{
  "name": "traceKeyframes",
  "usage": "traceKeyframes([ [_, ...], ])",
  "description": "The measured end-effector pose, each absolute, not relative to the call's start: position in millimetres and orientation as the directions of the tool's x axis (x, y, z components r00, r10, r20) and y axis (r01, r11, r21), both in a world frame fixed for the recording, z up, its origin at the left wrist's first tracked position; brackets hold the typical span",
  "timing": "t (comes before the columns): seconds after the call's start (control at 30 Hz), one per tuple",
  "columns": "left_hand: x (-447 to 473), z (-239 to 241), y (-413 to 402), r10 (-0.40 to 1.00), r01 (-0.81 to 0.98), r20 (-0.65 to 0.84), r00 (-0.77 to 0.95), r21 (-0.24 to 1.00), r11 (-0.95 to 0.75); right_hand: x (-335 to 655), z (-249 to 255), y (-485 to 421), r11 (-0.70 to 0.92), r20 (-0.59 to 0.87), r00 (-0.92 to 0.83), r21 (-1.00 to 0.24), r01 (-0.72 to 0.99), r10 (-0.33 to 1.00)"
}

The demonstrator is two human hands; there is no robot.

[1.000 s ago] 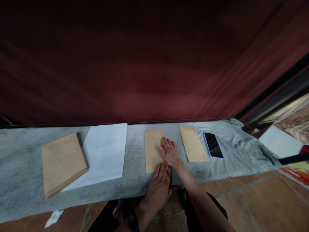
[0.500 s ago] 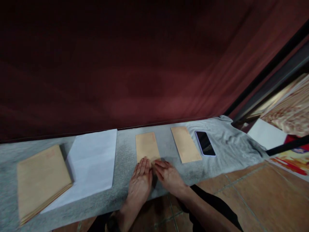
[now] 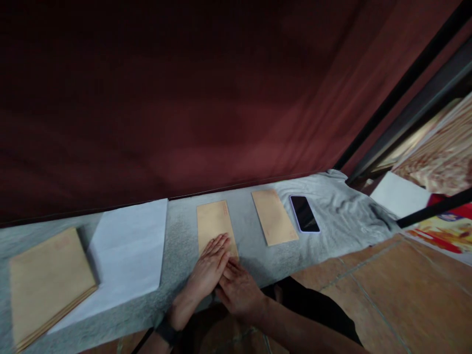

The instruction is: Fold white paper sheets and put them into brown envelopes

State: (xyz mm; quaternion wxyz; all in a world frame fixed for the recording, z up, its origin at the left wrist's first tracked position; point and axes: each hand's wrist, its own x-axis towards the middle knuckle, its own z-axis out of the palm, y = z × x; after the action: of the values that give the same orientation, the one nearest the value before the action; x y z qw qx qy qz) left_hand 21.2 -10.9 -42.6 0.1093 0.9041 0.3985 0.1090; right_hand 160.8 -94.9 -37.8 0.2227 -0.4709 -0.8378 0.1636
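A tan envelope [image 3: 213, 224] lies lengthwise on the grey cloth [image 3: 332, 216] in front of me. My left hand [image 3: 207, 270] lies flat on its near end with the fingers stretched out. My right hand [image 3: 238, 290] rests just beside and below it at the envelope's near right corner, fingers extended and touching the left hand. Neither hand grips anything. A second tan envelope [image 3: 273, 217] lies to the right, apart from both hands.
A dark phone [image 3: 304, 213] lies right of the second envelope. White paper sheets [image 3: 127, 250] and a stack of large tan envelopes [image 3: 46, 280] lie to the left. A dark red curtain [image 3: 184, 98] hangs behind. Tiled floor [image 3: 398, 290] shows at right.
My right hand slid from the envelope's far part back to its near corner. My left hand moved up onto the envelope's near end. The view shifted right.
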Motion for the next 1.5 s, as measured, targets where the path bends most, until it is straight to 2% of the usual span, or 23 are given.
traceKeyframes([
  [0.17,29,-48,12,0.715,0.691,0.088,0.694,0.195,-0.696,157,-38,-100,0.49,0.174,-0.467,-0.471,0.733,0.867],
  [0.33,52,-55,50,0.787,0.78,0.11,0.608,0.102,-0.617,157,-39,-104,0.515,0.193,-0.484,-0.449,0.73,0.853],
  [0.67,77,-46,95,0.858,0.853,0.089,0.507,0.093,-0.513,180,-21,-78,0.492,0.174,-0.537,-0.69,0.532,0.825],
  [0.77,72,-48,91,0.849,0.843,0.082,0.522,0.105,-0.528,190,-17,-68,0.367,0.115,-0.468,-0.789,0.492,0.876],
  [0.87,65,-52,74,0.816,0.809,0.083,0.572,0.106,-0.578,203,-13,-57,0.17,0.019,-0.278,-0.831,0.53,0.96],
  [0.97,58,-56,45,0.775,0.771,0.106,0.623,0.081,-0.631,216,-13,-47,0.049,-0.02,-0.111,-0.812,0.582,0.994],
  [1.07,53,-55,13,0.765,0.762,0.103,0.636,0.073,-0.643,223,-15,-40,0.046,0.014,-0.056,-0.767,0.64,0.998],
  [1.17,50,-51,-19,0.759,0.753,0.098,0.643,0.099,-0.651,224,-16,-37,0.077,0.085,-0.026,-0.67,0.739,0.996],
  [1.27,44,-50,-49,0.746,0.736,0.127,0.654,0.12,-0.666,219,-15,-40,0.142,0.146,-0.066,-0.601,0.787,0.987],
  [1.4,30,-58,-81,0.741,0.731,0.167,0.651,0.127,-0.671,200,-20,-65,0.24,0.214,-0.136,-0.601,0.762,0.967],
  [1.5,19,-69,-95,0.749,0.737,0.202,0.631,0.145,-0.66,182,-30,-93,0.359,0.222,-0.283,-0.534,0.766,0.933],
])
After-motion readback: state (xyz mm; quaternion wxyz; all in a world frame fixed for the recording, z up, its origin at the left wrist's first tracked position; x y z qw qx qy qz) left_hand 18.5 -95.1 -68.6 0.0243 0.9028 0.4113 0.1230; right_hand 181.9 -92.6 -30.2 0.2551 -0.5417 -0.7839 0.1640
